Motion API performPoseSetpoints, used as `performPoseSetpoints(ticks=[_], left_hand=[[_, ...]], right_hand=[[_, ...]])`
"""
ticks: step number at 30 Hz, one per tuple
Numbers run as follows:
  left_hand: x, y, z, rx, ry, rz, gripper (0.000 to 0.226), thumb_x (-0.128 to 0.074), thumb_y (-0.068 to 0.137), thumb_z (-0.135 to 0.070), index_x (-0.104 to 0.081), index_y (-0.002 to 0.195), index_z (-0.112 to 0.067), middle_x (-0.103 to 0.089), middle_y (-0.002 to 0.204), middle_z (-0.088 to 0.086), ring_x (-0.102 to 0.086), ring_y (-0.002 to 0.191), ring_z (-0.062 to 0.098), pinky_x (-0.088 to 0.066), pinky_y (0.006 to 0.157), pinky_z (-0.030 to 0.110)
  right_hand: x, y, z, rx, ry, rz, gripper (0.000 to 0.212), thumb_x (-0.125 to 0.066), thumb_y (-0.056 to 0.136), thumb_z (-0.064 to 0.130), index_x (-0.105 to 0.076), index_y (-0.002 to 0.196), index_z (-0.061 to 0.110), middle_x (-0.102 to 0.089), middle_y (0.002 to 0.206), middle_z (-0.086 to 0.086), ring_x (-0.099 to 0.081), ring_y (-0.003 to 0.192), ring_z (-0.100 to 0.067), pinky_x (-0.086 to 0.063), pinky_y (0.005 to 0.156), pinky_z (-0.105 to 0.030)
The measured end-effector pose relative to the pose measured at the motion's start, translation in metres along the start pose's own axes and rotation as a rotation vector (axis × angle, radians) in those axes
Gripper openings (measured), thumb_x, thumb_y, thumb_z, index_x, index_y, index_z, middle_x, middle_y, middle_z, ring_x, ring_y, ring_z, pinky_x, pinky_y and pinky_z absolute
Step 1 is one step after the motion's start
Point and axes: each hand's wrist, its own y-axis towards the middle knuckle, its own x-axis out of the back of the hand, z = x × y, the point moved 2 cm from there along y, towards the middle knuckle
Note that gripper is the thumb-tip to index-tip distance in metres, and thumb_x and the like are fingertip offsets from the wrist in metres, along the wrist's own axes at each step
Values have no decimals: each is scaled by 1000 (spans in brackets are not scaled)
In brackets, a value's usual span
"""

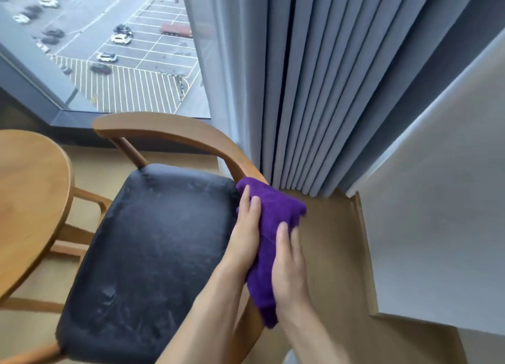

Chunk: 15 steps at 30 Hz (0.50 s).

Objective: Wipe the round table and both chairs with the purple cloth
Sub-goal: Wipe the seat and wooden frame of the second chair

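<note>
Cloth [273, 227] lies draped over the right-hand run of the chair's [164, 243] curved wooden rail [169, 129], hanging down its outer side toward the floor. My left hand [246, 232] rests flat on the cloth's seat-side edge, fingers straight and pressing rather than gripping; my right hand [287, 262] lies on the outer side with fingers also extended, the thumb hidden, so I judge it a flat press and not a pinch. Nothing is clenched.

I take the step in hand to be wiping the armrest. To do it well I would keep the cloth wrapped over the rail so top and outer face are cleaned together, and slide both hands along the curve as a pair — one leading, one trailing — so the fabric does not bunch. The loose tail below my right wrist could slip off; I would tuck it under the palm first.

The rail's far arc toward the window [109, 49] looks untouched from here, though I cannot tell for sure. The black seat [153, 240] shows dull smears and a scuffed patch near the front, so it likely needs firmer overlapping passes. The curtain [314, 90] hangs just beside the rail — I would keep the cloth clear of it. The worktop's [27, 199] edge sits at left; the second chair is out of view.
</note>
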Motion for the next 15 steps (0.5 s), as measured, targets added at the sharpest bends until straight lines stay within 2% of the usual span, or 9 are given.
performPoseSetpoints(ticks=[2,4,6,7,9,10,11,13,15], left_hand=[[4,-4,15,224,-213,-31,48,-45,101,-52,-63,131,-19,-68,119,-5,-64,110,12,-51,89,20],[3,-13,30,324,-208,-18,56,-48,96,-60,-65,127,-16,-70,120,2,-66,112,24,-52,98,39],[0,-20,25,206,-111,-40,63,-44,84,-72,-61,130,-32,-67,127,-3,-65,116,20,-48,104,44],[-3,-21,15,84,-87,-26,61,-40,82,-72,-56,133,-43,-62,135,-11,-60,123,12,-45,109,39],[-11,-9,-5,-171,-8,34,60,-35,92,-62,-35,150,-47,-35,157,-22,-28,144,-6,-21,122,29],[-15,0,-12,-228,68,59,59,-32,99,-56,-24,156,-41,-19,162,-24,-11,147,-9,-9,124,27],[-16,10,-16,-240,155,80,58,-30,104,-50,-16,158,-36,-9,164,-23,0,148,-10,-1,124,27],[-12,26,-14,-219,223,71,59,-29,106,-45,-10,160,-30,-3,165,-20,4,148,-7,2,124,26],[-6,19,-1,-108,162,51,60,-31,106,-47,-15,160,-26,-13,166,-11,-8,151,2,-6,125,30]], right_hand=[[-6,35,24,100,-180,145,37,-35,106,33,-44,142,32,-43,145,21,-37,131,14,-23,111,-8],[-9,60,41,110,-163,294,41,-36,107,27,-48,145,18,-45,150,8,-38,138,0,-23,119,-22],[-8,66,49,-31,1,315,40,-51,97,45,-65,129,25,-63,134,7,-55,126,-4,-40,111,-29],[-7,61,47,-133,120,290,40,-56,90,53,-74,113,27,-72,116,9,-66,110,-3,-50,97,-26],[3,44,28,-236,225,185,36,-48,97,46,-72,106,21,-77,87,10,-72,82,-1,-55,71,-18],[10,32,14,-278,214,126,37,-43,102,42,-69,112,17,-77,86,9,-72,79,-3,-55,67,-19],[14,19,4,-315,220,88,41,-41,102,45,-68,115,18,-78,92,6,-73,83,-6,-56,68,-22],[11,1,-2,-328,229,92,47,-39,99,55,-67,118,23,-76,107,3,-73,96,-11,-60,76,-28],[9,9,5,-253,148,105,51,-36,99,55,-61,132,24,-68,128,3,-64,118,-12,-52,101,-36]])
